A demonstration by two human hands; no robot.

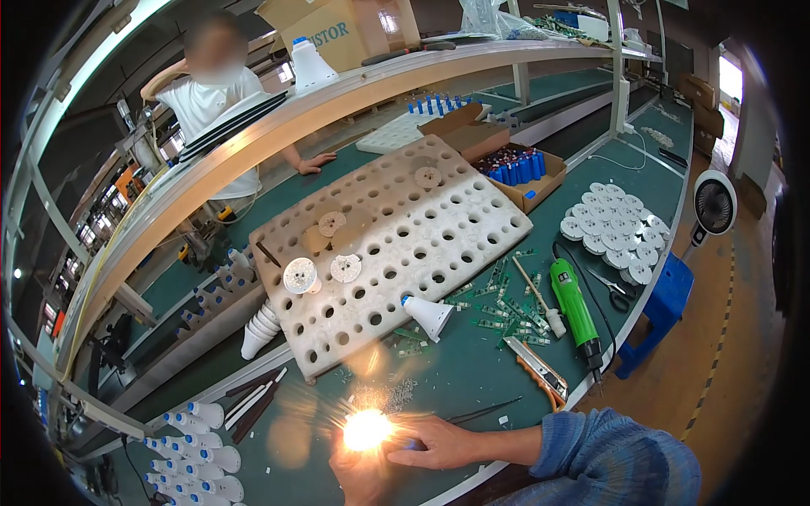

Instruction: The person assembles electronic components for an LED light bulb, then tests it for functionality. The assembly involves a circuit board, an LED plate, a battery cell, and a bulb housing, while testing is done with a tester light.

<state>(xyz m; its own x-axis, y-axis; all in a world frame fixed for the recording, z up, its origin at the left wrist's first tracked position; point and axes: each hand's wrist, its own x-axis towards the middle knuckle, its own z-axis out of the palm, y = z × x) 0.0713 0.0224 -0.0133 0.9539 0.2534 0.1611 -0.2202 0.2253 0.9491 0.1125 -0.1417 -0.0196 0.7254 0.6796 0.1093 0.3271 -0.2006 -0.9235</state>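
A brightly lit lamp (367, 430) glows at the near edge of the table, its glare hiding its outline. Around its lower left side my left hand (356, 474) is closed, with its fingers partly lost in the glare. My right hand (434, 442) reaches in from the right, fingers bent against the lamp's right side. A small dark blue part (414, 444) shows by its fingertips; I cannot make out what it is. Just beyond lie tiny metal pieces (384, 395), and tweezers (485, 411) rest to the right.
A holed foam board (388, 274) carries round discs. Right of it lie circuit boards (506, 308), a green electric screwdriver (575, 308), a utility knife (540, 371), scissors (614, 291) and white discs (614, 228). White lamp housings (198, 455) stand left. A person (219, 101) is across the bench.
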